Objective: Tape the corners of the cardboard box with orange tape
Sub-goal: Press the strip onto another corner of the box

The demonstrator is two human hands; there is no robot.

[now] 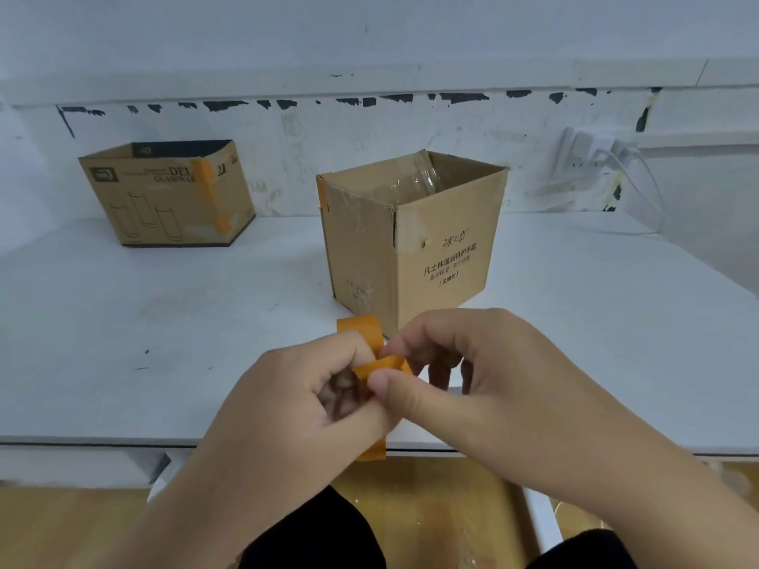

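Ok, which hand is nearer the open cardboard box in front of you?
Right. The right hand sits just below the cardboard box, at its near bottom corner. The left hand is lower and further left, gripping the orange tape.

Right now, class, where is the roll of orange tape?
In the head view, the orange tape roll is at bottom centre, held by the left hand, just in front of the nearer cardboard box.
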